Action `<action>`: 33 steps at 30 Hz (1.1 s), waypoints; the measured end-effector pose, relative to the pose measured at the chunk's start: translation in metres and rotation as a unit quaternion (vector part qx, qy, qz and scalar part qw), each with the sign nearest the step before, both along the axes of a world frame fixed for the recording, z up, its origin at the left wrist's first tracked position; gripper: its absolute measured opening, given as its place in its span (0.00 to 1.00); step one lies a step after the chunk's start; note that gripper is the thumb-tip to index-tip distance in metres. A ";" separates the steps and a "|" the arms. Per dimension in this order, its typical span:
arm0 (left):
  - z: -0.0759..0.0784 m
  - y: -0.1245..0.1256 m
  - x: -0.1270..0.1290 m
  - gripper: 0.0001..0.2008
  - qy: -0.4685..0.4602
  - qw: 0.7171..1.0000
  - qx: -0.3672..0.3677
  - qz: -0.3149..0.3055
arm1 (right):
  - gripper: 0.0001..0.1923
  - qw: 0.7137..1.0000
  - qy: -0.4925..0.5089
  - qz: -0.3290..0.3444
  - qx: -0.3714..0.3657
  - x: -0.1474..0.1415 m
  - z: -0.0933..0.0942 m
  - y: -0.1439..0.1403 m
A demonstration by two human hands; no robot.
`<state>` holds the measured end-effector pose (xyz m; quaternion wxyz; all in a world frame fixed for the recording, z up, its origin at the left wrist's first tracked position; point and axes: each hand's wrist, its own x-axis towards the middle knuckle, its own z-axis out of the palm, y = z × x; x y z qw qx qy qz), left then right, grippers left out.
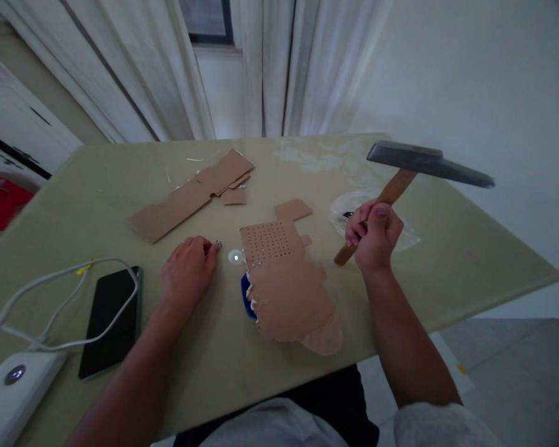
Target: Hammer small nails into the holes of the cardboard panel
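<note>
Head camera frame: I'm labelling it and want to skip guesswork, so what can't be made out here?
- Small metal piece at the left hand's fingertips: too small to identify.
- Blue object: mostly hidden under the perforated brown cardboard sheet.
- Dark item on the clear plastic: hidden behind the right hand, which holds the wooden-handled hammer.
- White power bank: cut off by the frame's left edge.

We rest our left hand (189,268) palm down, fingers curled, fingertips pinched together. Our right hand (375,234) is raised, fist closed, thumb on top, wrist cocked upward. Both forearms extend forward, bare below the sleeves.
</note>
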<state>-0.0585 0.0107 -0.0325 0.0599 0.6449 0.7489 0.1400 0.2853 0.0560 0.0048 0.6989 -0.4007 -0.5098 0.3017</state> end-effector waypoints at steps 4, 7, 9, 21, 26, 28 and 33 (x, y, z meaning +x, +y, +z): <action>0.008 0.002 -0.002 0.14 -0.090 0.991 0.097 0.015 | 0.33 1.000 -0.002 0.004 0.000 0.000 0.000 0.000; 0.013 0.000 0.004 0.14 -0.260 0.947 0.187 0.022 | 0.33 1.000 0.008 0.010 0.003 0.000 0.001 0.000; 0.016 -0.005 0.015 0.14 -0.382 0.901 0.207 0.012 | 0.32 1.000 0.010 0.010 0.004 0.000 0.001 0.001; 0.011 -0.031 0.053 0.13 -0.486 0.859 0.127 -0.097 | 0.33 1.000 -0.004 0.002 0.003 -0.002 0.001 0.000; 0.010 -0.030 0.052 0.13 -0.499 0.852 0.120 -0.108 | 0.32 1.000 0.005 0.007 0.004 -0.002 0.001 -0.001; 0.012 -0.032 0.054 0.13 -0.488 0.857 0.119 -0.114 | 0.32 1.000 0.005 0.008 0.001 -0.002 0.001 -0.001; 0.013 -0.035 0.054 0.12 -0.448 0.875 0.128 -0.129 | 0.32 1.000 0.005 0.010 0.005 -0.003 0.001 -0.002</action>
